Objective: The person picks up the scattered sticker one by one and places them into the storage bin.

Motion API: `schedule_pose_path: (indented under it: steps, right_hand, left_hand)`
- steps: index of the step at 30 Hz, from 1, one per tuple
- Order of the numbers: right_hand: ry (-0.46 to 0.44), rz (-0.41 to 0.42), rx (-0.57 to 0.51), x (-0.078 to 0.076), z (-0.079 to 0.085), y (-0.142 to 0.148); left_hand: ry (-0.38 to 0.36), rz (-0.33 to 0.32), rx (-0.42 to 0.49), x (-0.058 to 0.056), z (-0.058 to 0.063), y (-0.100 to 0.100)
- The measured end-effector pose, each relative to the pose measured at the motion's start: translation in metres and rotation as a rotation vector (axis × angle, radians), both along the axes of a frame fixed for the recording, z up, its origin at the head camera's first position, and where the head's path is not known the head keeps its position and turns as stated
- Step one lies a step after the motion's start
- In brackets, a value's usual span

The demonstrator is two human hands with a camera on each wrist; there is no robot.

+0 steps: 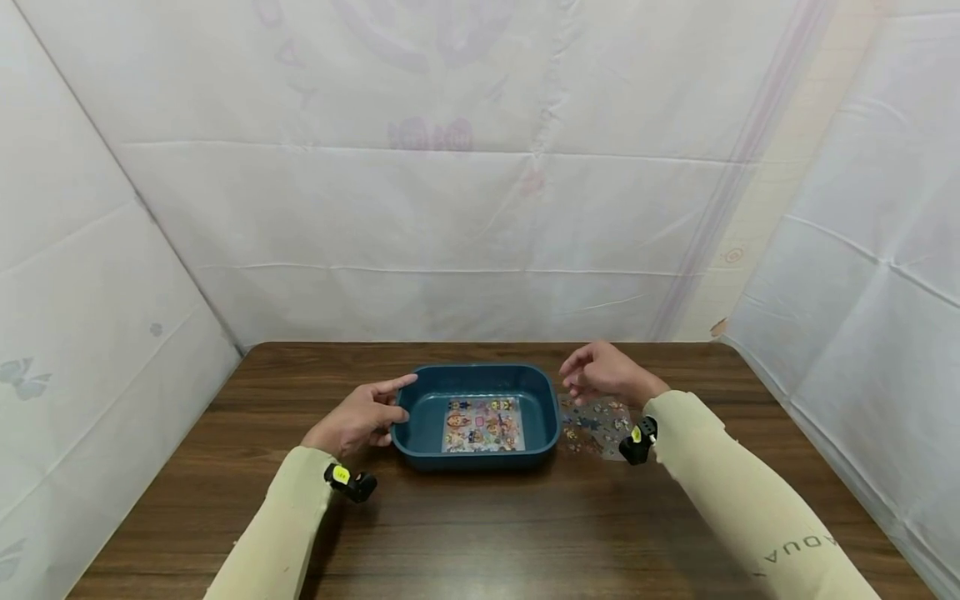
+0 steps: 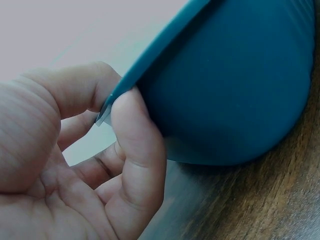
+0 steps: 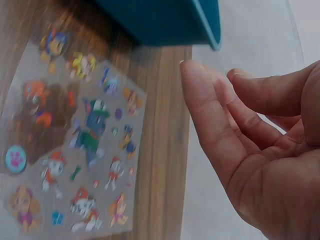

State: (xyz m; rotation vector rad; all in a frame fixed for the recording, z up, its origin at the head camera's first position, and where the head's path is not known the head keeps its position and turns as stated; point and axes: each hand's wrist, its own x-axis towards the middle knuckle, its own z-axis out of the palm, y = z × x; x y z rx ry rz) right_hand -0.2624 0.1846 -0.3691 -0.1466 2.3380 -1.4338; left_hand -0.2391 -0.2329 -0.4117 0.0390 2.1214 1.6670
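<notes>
A dark teal rectangular tub (image 1: 480, 461) sits on the table, with a sheet of colourful cartoon stickers (image 1: 483, 425) lying inside it. My left hand (image 1: 363, 417) grips the tub's left rim between thumb and fingers. In the left wrist view, a small clear, shiny scrap (image 2: 103, 115) shows at the rim beside the fingertips. My right hand (image 1: 603, 372) hovers at the tub's right, fingers loosely bent and nothing visible between them. Below it lies a transparent sticker sheet (image 3: 75, 145) with cartoon puppies, partly hidden by the hand in the head view.
The brown wood-grain table (image 1: 480, 533) bears the tub and the loose sheet. White printed sheeting (image 1: 450, 208) hangs behind the table's far edge and along both sides. Each wrist wears a small black camera, the left one (image 1: 350, 482) near the tub's front left.
</notes>
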Motion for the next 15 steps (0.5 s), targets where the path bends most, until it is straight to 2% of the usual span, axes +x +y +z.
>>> schedule_pose_path:
  steps: [7,15]
  right_hand:
    - [0.016,0.004,0.060,0.002,-0.009,0.019]
    - [0.007,-0.042,0.123,0.007,-0.017,0.038]
  left_hand:
    - [-0.003,0.008,-0.002,-0.001,-0.002,-0.001]
    - [-0.007,0.006,0.002,-0.001,-0.003,0.000]
